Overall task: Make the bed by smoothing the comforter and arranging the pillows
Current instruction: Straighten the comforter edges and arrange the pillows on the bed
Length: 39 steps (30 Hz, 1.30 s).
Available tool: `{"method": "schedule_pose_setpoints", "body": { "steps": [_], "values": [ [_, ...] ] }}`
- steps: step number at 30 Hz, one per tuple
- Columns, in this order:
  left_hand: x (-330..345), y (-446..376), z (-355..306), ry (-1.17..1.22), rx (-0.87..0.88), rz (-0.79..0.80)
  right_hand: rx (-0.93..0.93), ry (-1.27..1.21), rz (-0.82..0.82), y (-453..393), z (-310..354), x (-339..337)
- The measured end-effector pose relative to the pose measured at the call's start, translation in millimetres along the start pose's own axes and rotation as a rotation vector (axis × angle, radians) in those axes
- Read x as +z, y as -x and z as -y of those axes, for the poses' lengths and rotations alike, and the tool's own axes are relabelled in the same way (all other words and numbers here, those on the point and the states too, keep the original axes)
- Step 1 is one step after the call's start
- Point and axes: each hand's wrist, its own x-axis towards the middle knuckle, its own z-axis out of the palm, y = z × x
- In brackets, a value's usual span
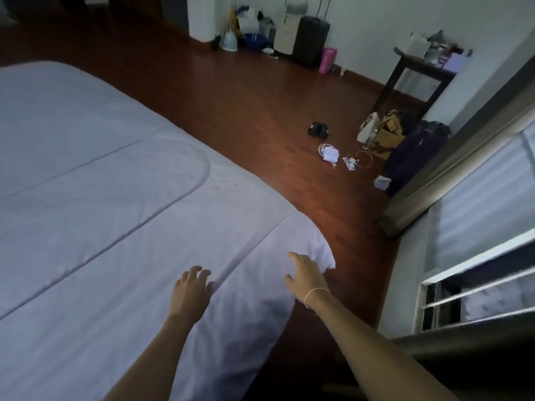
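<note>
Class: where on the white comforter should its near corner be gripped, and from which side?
Pinch the comforter at its overhanging corner tip, beside the right hand, coming from the floor side: there the fabric hangs free of the mattress, so fingers can probably close around its edge.

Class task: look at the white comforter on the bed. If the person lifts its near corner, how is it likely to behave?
The comforter probably flops rather than holds shape: its corner already droops over the bed's edge beside the right hand. Its quilted, puffy look suggests it is light for its size. It would likely wrinkle where the left hand pushes.

one comforter (115, 183), two hands, two suitcases, one table (417, 70)
</note>
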Motion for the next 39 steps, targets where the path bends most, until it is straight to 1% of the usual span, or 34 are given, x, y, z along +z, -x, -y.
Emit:
{"method": "schedule_pose_setpoints", "body": {
  "steps": [3, 6, 11, 15, 20, 22, 24, 26, 27, 30, 31, 34, 36, 37, 39],
  "values": [
    [27, -39, -26, 0.014, 0.003, 0.038, 0.009, 0.053, 0.059, -45, -22, -12],
    [49, -63, -52, 0.022, 0.025, 0.083, -0.001, 0.107, 0.075, -96, -38, -21],
    [88, -89, -69, -0.079, 0.095, 0.145, -0.079, 0.157, 0.132, -168, -50, -15],
    [114, -100, -82, -0.131, 0.085, 0.196, -0.19, 0.174, 0.195, -222, -63, 4],
    [142, -100, -96, -0.208, 0.035, 0.153, -0.261, 0.183, 0.341, -266, -88, 25],
    [153, -99, -98, -0.27, 0.021, 0.124, -0.341, 0.154, 0.361, -275, -99, 31],
    [161, -96, -100, -0.328, 0.045, 0.097, -0.445, 0.147, 0.372, -277, -113, 34],
    [165, -91, -102, -0.34, 0.082, 0.055, -0.556, 0.165, 0.349, -275, -131, 37],
    [167, -89, -105, -0.328, 0.087, 0.029, -0.622, 0.162, 0.295, -275, -141, 39],
    [169, -85, -117, -0.256, 0.101, -0.046, -0.821, 0.11, -0.009, -282, -164, 46],
    [172, -81, -120, -0.246, 0.111, -0.058, -0.879, 0.108, -0.069, -286, -168, 45],
    [173, -75, -128, -0.247, 0.125, -0.071, -1.021, 0.162, -0.069, -294, -178, 38],
    [169, -73, -129, -0.241, 0.144, -0.031, -1.078, 0.184, -0.032, -292, -187, 32],
    [167, -72, -129, -0.246, 0.155, -0.006, -1.092, 0.192, -0.012, -290, -190, 30],
    [163, -72, -128, -0.234, 0.189, 0.036, -1.06, 0.168, 0.025, -288, -190, 28]
  ]
}}
